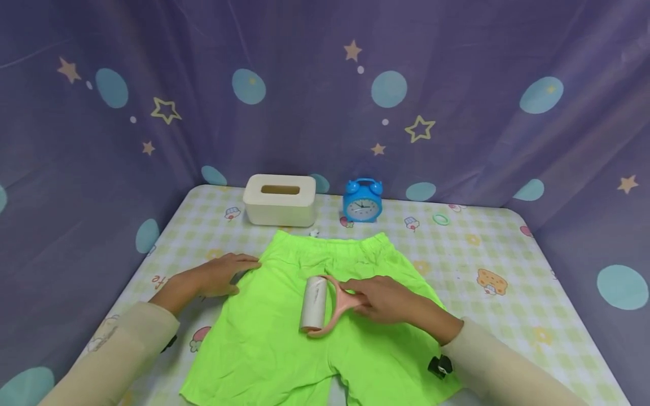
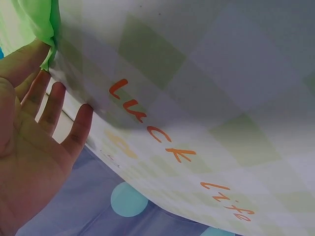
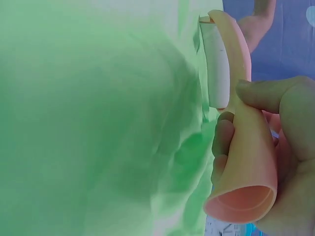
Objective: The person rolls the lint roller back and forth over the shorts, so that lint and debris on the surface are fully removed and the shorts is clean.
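Note:
Neon-green shorts [image 1: 284,332] lie spread on the table, waistband toward the back. My right hand [image 1: 388,300] grips the pink handle [image 3: 250,152] of a lint roller [image 1: 314,304], thumb on one side and fingers curled round the other. Its white roll [image 3: 215,66] rests against the fabric near the middle of the shorts, below the waistband. At the left edge of the shorts, my left hand [image 1: 223,275] touches the cloth with its fingers extended. In the left wrist view, that hand's thumb and fingertips [image 2: 44,73] meet the green edge.
Behind the shorts stand a cream tissue box [image 1: 279,217] and a blue alarm clock [image 1: 363,208]. A small green ring [image 1: 440,219] lies at the back right of the checked tablecloth [image 1: 508,316]. Purple patterned curtains [image 1: 315,135] enclose the back and sides.

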Demonstrator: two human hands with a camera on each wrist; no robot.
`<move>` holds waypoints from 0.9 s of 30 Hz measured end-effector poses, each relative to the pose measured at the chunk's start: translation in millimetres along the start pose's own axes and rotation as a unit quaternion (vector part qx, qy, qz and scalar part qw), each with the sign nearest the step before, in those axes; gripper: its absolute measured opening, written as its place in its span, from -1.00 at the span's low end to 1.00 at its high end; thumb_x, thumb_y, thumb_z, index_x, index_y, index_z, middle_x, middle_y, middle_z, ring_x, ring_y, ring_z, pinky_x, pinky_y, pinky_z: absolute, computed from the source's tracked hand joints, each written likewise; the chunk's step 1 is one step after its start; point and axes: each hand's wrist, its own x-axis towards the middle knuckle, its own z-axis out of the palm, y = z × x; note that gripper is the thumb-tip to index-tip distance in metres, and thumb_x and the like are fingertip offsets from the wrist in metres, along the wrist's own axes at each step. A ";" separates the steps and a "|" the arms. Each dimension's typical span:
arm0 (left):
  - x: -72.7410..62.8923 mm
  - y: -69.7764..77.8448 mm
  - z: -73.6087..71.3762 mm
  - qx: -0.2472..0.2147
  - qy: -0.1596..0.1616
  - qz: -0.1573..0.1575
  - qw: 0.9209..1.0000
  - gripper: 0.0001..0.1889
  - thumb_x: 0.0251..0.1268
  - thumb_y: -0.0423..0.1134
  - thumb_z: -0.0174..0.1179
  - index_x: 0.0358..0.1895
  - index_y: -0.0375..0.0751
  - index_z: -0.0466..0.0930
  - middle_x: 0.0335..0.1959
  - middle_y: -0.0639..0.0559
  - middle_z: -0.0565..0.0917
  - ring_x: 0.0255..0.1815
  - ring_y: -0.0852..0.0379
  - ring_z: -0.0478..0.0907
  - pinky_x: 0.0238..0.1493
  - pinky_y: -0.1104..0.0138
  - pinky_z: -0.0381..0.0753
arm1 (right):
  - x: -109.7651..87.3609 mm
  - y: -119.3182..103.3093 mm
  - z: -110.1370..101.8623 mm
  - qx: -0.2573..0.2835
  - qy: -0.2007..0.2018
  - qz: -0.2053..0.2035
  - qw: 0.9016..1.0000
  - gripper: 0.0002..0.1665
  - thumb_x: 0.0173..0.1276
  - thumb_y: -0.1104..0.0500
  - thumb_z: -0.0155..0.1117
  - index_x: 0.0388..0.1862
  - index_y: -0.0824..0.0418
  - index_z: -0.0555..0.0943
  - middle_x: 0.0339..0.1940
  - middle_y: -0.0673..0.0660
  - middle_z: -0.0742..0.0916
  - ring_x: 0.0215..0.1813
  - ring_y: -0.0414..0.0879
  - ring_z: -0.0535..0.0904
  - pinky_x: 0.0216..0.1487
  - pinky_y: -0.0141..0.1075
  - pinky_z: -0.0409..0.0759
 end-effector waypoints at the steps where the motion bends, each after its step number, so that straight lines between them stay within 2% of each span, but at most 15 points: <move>1: -0.3 0.4 0.1 -0.002 0.001 -0.001 1.000 -0.28 0.32 -0.39 0.33 0.54 -0.12 0.32 0.58 -0.15 0.27 0.55 -0.38 0.18 0.39 -0.25 0.35 | -2.9 2.3 -0.9 -0.001 0.000 -0.001 1.000 -0.39 0.45 0.08 0.35 0.45 0.06 0.48 -0.34 -0.12 0.68 -0.49 -0.34 0.35 -0.40 -0.41 0.35; 7: -2.8 4.0 1.9 0.001 0.003 0.004 1.000 -0.28 0.33 -0.40 0.32 0.54 -0.16 0.31 0.57 -0.19 0.27 0.54 -0.40 0.19 0.38 -0.25 0.36 | -17.8 13.1 -5.8 0.001 -0.004 -0.006 1.000 -0.43 0.43 0.09 0.37 0.39 0.08 0.52 -0.43 -0.16 0.62 -0.50 -0.34 0.33 -0.41 -0.43 0.32; 14: -2.9 5.9 0.9 0.002 0.006 0.006 1.000 -0.29 0.33 -0.39 0.33 0.54 -0.16 0.32 0.56 -0.18 0.29 0.54 -0.40 0.19 0.39 -0.23 0.38 | -35.6 26.2 -10.8 -0.009 0.003 0.003 1.000 -0.43 0.43 0.08 0.37 0.39 0.05 0.52 -0.19 -0.08 0.76 -0.39 -0.35 0.44 -0.31 -0.40 0.41; 18: -3.2 4.4 0.0 0.002 0.006 0.004 1.000 -0.29 0.32 -0.38 0.34 0.54 -0.16 0.32 0.56 -0.18 0.28 0.53 -0.40 0.19 0.37 -0.23 0.39 | -50.3 34.5 -12.1 0.000 0.012 0.012 1.000 -0.43 0.42 0.08 0.38 0.38 0.06 0.53 -0.18 -0.07 0.76 -0.36 -0.36 0.47 -0.31 -0.40 0.44; 24: -3.5 3.2 -0.2 0.008 0.015 0.020 1.000 -0.29 0.30 -0.40 0.34 0.52 -0.21 0.33 0.54 -0.22 0.31 0.52 -0.42 0.22 0.39 -0.24 0.36 | -74.6 45.0 -15.1 0.024 0.015 0.039 0.999 -0.46 0.43 0.12 0.36 0.37 0.06 0.55 -0.18 -0.09 0.76 -0.31 -0.38 0.55 -0.31 -0.40 0.53; 27: -3.9 4.0 -0.3 0.010 0.018 0.026 0.999 -0.29 0.30 -0.39 0.35 0.52 -0.21 0.34 0.54 -0.24 0.31 0.51 -0.43 0.22 0.38 -0.25 0.36 | -86.8 50.7 -18.5 0.031 0.015 0.039 0.999 -0.48 0.44 0.14 0.34 0.36 0.09 0.55 -0.19 -0.09 0.76 -0.28 -0.38 0.57 -0.30 -0.39 0.55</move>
